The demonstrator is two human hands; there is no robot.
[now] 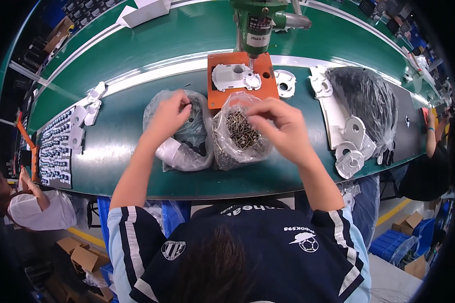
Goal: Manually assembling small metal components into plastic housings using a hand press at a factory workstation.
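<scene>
My left hand [172, 113] hovers over a clear plastic bag [194, 156] that holds small dark parts. Its fingers are pinched together; what they hold, if anything, is too small to name. Over the right side of an open clear bag of metal screws [241, 132], my right hand [284, 126] has its thumb and fingers curled close together. Whatever sits between those fingertips is hidden. Behind the screw bag, a white plastic housing [230, 77] lies on an orange fixture block [217, 96], under the tip of a green press-like machine [258, 35].
A white ring-shaped part [285, 83] lies right of the fixture. Farther right are more white housings [350, 160] and a large grey plastic bag [369, 101]. At left, a tray of small shiny parts [55, 146] stands beside white pieces. Other people work at both sides.
</scene>
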